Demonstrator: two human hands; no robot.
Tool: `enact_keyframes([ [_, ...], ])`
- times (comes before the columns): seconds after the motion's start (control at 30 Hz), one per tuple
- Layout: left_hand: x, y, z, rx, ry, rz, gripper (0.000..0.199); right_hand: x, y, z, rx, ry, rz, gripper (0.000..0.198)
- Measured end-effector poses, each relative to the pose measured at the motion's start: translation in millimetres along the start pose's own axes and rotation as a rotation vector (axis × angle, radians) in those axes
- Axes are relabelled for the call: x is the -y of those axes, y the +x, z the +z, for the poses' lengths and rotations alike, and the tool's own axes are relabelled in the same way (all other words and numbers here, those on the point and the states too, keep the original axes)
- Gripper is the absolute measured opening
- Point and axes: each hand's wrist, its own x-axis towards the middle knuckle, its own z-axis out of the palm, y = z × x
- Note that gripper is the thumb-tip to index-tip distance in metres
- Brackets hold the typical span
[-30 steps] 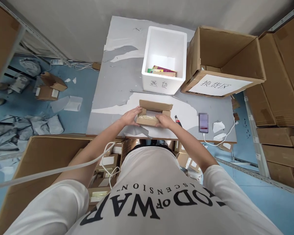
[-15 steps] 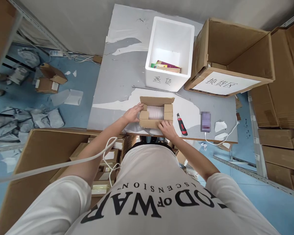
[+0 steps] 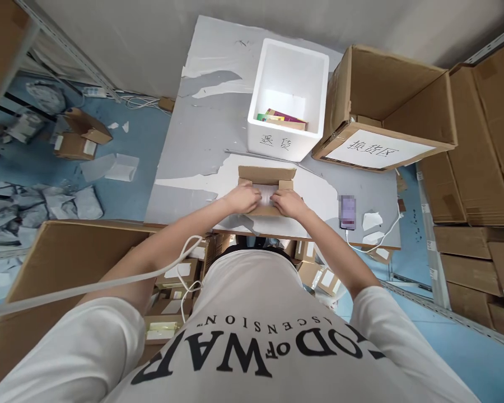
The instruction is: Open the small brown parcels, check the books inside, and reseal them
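Note:
A small cardboard box (image 3: pixel 266 175) stands on the table with its top flaps up, near the front edge. Inside lies a pale pinkish-white wrapped item (image 3: pixel 266 195); its wrapping looks like bubble wrap. My left hand (image 3: pixel 244 197) reaches over the box's left end, closed, with bent fingers at the item's left side. From the right, my right hand (image 3: pixel 289 202) reaches in the same way, its fingers curled at the item's right side. Both sets of fingertips are partly hidden. The red and black utility knife is hidden behind my right hand and forearm.
A white foam box (image 3: pixel 283 143) with colourful packets inside stands behind the cardboard box. Beside it is a large open carton (image 3: pixel 382 148) with a handwritten sign. A phone (image 3: pixel 347 211) on a white cable and paper scraps (image 3: pixel 372 220) lie on the right. A large carton (image 3: pixel 75 252) stands front left.
Both hands have moved from the outside of the small box to its inside, closing in on the wrapped item from either end. My right arm now covers the utility knife.

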Motion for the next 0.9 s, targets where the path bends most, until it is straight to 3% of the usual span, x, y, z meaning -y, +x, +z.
enact_keyframes([
  [0.1,-8.0,28.6,8.9,0.167,0.082,0.039,0.029,3.5,25.6,-0.8,0.187,-0.097,-0.043,0.030],
  [0.2,-5.0,42.0,18.2,0.276,0.105,-0.080,0.019,10.1,37.3,3.1,0.303,-0.193,0.028,0.031],
  [0.33,-6.7,41.9,29.8,0.222,0.058,-0.168,0.016,16.5,34.2,4.1,0.239,-0.208,0.078,0.033],
  [0.4,-13.0,39.1,35.4,0.137,0.006,-0.302,0.018,15.5,27.3,3.8,0.170,-0.222,0.159,0.036],
  [0.5,-21.3,30.1,39.1,0.017,-0.067,-0.574,0.038,6.6,11.3,7.2,0.108,-0.243,0.338,0.041],
  [0.6,-23.8,12.6,34.7,0.006,-0.056,-0.701,0.068,-6.6,-8.2,20.1,0.003,-0.102,0.449,0.063],
  [0.73,-22.3,-13.5,30.7,0.024,-0.044,-0.778,0.104,-17.0,-27.1,50.2,-0.127,0.173,0.464,0.102],
  [0.9,-14.1,-27.8,58.3,-0.145,-0.273,-0.720,0.139,-15.5,-32.1,81.2,-0.226,0.442,0.433,0.116],
])
